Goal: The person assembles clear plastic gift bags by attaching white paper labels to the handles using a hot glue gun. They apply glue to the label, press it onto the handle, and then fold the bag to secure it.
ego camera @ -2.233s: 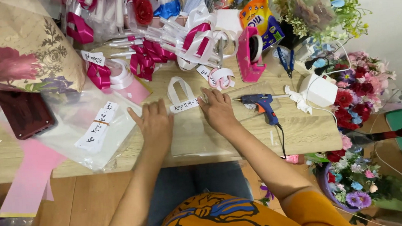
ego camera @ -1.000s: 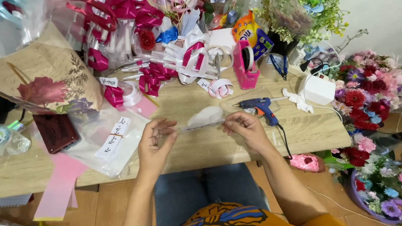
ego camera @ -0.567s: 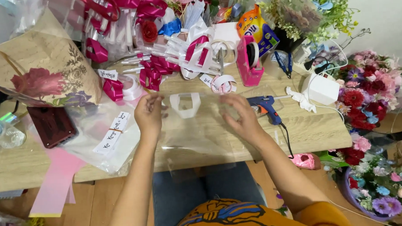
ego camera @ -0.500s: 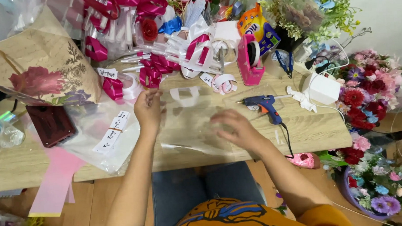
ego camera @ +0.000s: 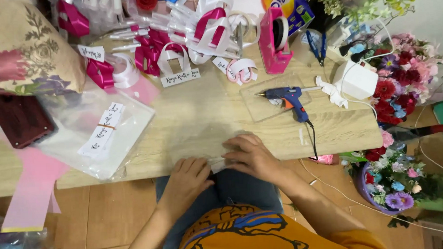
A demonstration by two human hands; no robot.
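At the table's near edge (ego camera: 134, 167), a clear plastic sheet (ego camera: 218, 165) lies pinched between both hands, its long axis along that edge. The left hand (ego camera: 188, 175) grips its left end from below; the right hand (ego camera: 249, 155) presses flat atop it.

A florist's craft table (ego camera: 192, 125); ribbons (ego camera: 150, 53) along its far edge; glue gun (ego camera: 289, 97) near the right edge; flowers (ego camera: 401, 84) beside it.
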